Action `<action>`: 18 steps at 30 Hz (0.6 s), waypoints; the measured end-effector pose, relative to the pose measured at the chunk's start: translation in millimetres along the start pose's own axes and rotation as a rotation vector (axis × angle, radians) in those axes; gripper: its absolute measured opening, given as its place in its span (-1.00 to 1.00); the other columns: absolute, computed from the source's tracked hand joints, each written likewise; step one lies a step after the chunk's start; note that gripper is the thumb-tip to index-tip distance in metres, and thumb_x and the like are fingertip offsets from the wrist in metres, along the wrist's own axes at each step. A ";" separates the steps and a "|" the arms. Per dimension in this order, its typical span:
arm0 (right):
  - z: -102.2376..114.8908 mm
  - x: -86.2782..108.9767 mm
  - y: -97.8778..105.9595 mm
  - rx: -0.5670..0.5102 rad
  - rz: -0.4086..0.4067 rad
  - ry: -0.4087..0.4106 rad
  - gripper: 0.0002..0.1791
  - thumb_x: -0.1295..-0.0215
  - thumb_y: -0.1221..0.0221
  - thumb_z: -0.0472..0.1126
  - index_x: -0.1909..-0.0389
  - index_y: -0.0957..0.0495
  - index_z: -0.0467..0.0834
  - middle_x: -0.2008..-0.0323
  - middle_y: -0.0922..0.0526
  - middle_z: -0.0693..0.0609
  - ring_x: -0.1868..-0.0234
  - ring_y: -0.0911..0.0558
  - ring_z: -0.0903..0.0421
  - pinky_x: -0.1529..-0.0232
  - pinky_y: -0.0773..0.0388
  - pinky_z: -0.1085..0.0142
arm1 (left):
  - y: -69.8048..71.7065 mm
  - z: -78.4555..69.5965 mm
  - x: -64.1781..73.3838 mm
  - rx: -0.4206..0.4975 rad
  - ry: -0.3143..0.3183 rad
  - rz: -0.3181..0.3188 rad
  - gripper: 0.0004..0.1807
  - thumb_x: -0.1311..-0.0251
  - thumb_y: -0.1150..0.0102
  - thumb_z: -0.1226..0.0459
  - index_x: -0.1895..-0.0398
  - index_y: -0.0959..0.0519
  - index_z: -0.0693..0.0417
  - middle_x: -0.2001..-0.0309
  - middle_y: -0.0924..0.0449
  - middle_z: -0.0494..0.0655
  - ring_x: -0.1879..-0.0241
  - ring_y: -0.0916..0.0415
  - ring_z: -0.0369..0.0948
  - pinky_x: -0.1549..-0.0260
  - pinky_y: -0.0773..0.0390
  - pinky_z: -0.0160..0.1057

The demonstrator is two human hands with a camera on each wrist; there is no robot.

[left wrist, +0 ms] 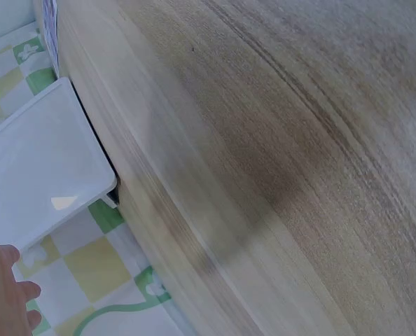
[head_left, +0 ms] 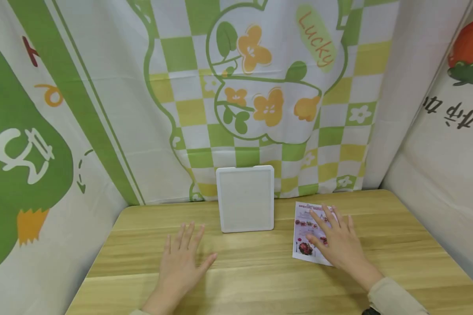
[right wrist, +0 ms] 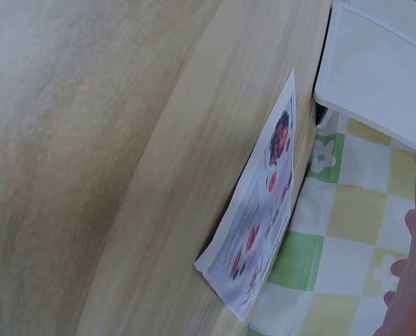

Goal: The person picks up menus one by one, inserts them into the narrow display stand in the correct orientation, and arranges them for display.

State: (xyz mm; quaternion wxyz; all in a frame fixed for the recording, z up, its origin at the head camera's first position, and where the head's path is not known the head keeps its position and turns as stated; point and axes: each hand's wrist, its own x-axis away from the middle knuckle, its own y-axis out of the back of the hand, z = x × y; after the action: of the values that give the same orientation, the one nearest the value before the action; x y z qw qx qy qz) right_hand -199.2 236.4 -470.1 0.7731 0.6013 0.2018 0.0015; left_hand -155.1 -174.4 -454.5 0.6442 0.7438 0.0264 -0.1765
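Head view: the left hand (head_left: 183, 258) lies flat, fingers spread, on the table (head_left: 260, 280) near the white board (head_left: 245, 199). The right hand (head_left: 335, 240) rests flat, fingers straight, on the leaflet (head_left: 304, 236), just right of the board.

Left wrist view: fingertips (left wrist: 5, 294) beside the board (left wrist: 40, 175).

Right wrist view: the leaflet (right wrist: 264, 210) lies on the table.

I see two bare hands, with no rings, watch or gloves on them. My right hand (head_left: 337, 245) comes out of a pale beige long sleeve (head_left: 394, 297) with a soft cuff at the wrist. My left hand (head_left: 181, 262) shows a bare wrist.
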 end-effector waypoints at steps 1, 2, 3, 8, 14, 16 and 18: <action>-0.4 0.5 0.0 0.003 -0.005 0.002 -0.23 -0.40 -0.03 0.30 -0.49 -0.22 0.00 -0.54 0.02 -0.17 -0.52 0.10 -0.27 -0.42 0.41 -0.25 | -0.8 -0.3 -0.1 0.002 -0.002 0.001 -0.12 -0.27 0.01 -0.32 -0.53 -0.18 -0.06 -0.53 -0.03 0.11 -0.50 0.10 0.13 -0.39 0.13 0.29; -0.9 1.1 -0.1 0.004 -0.011 0.004 -0.23 -0.39 -0.05 0.29 -0.49 -0.21 0.00 -0.54 0.01 -0.17 -0.52 0.09 -0.27 -0.42 0.40 -0.25 | -1.3 -0.7 -0.3 0.004 -0.005 0.001 -0.12 -0.28 0.01 -0.31 -0.53 -0.17 -0.07 -0.53 -0.03 0.11 -0.50 0.10 0.13 -0.39 0.13 0.29; -1.4 1.5 -0.2 0.007 -0.018 0.007 -0.23 -0.39 -0.07 0.28 -0.49 -0.22 0.00 -0.54 0.01 -0.16 -0.52 0.09 -0.27 -0.43 0.38 -0.25 | -1.7 -1.2 -0.5 0.005 -0.006 -0.001 -0.12 -0.28 0.01 -0.31 -0.53 -0.17 -0.07 -0.53 -0.03 0.11 -0.50 0.10 0.13 -0.39 0.14 0.29; -5.0 5.2 1.6 0.010 -0.052 0.035 -0.21 -0.37 -0.12 0.23 -0.52 -0.16 0.04 -0.55 0.03 -0.14 -0.52 0.07 -0.26 -0.44 0.35 -0.22 | -3.8 -3.4 -2.8 0.004 -0.026 0.000 -0.13 -0.28 0.01 -0.30 -0.54 -0.16 -0.09 -0.53 -0.02 0.10 -0.50 0.08 0.13 -0.38 0.13 0.30; -11.9 12.3 5.6 0.019 -0.094 0.074 -0.18 -0.34 -0.18 0.18 -0.54 -0.11 0.10 -0.56 0.04 -0.12 -0.52 0.06 -0.22 -0.47 0.35 -0.14 | -8.0 -11.1 -10.2 0.032 -0.068 0.015 -0.13 -0.27 -0.03 -0.29 -0.53 -0.16 -0.10 -0.54 0.02 0.06 -0.51 0.10 0.09 -0.38 0.10 0.30; -14.3 13.7 7.1 0.020 -0.105 0.085 -0.19 -0.33 -0.19 0.17 -0.53 -0.14 0.08 -0.55 0.02 -0.13 -0.51 0.03 -0.23 -0.46 0.30 -0.17 | -9.1 -14.6 -12.9 0.043 -0.079 0.022 -0.13 -0.26 -0.04 -0.29 -0.54 -0.16 -0.11 -0.55 0.03 0.04 -0.52 0.12 0.07 -0.38 0.10 0.29; -16.7 14.6 8.8 0.027 -0.113 0.101 -0.20 -0.33 -0.20 0.17 -0.51 -0.18 0.04 -0.54 0.00 -0.15 -0.49 -0.02 -0.26 -0.45 0.22 -0.21 | -9.8 -18.1 -15.8 0.048 -0.095 0.022 -0.14 -0.26 -0.07 -0.28 -0.53 -0.18 -0.11 -0.55 0.03 0.03 -0.52 0.11 0.05 -0.38 0.08 0.29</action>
State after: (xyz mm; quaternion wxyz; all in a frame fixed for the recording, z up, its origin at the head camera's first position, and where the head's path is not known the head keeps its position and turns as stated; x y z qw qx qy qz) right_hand -188.9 257.9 -469.7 0.7525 0.5987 0.2740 -0.0145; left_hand -168.4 -152.3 -457.2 0.6285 0.7501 -0.0167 -0.2050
